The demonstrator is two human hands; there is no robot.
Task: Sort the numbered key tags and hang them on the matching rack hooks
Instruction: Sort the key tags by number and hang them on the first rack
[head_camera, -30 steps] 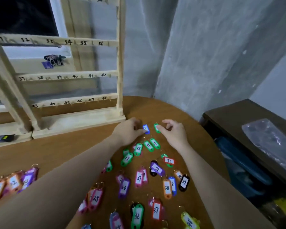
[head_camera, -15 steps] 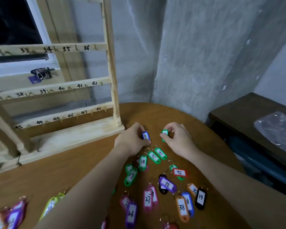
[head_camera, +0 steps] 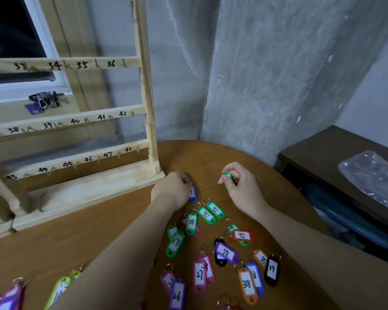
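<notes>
A small green plastic key tag (head_camera: pixel 227 175) sits pinched between the curled thumb and fingers of the right hand (head_camera: pixel 242 189), lifted just above the round brown wooden table (head_camera: pixel 255 166). The left hand (head_camera: pixel 171 190) lies knuckles-up on the table with its fingers curled under at the top of a blue plastic key tag (head_camera: pixel 193 194), whose lower end shows beside the hand; whether the fingers actually grip it cannot be told.

Just below the hands, two green tags marked 19 (head_camera: pixel 211 212) lie side by side, with a green tag marked 18 (head_camera: pixel 191 223) and a green tag marked 17 (head_camera: pixel 175 243) next to them. Further toward the camera lie a red tag marked 29 (head_camera: pixel 242 235), a purple tag marked 28 (head_camera: pixel 226 252), a pink tag marked 27 (head_camera: pixel 199 274), an orange tag marked 38 (head_camera: pixel 247 284) and a black tag marked 39 (head_camera: pixel 272 270).

The pale wooden rack (head_camera: pixel 147 108) stands at the table's back left, its rails numbered by hand, 33 to 48 in view, with small hooks. A bunch of dark keys (head_camera: pixel 45 100) lies on the white sill behind it.
</notes>
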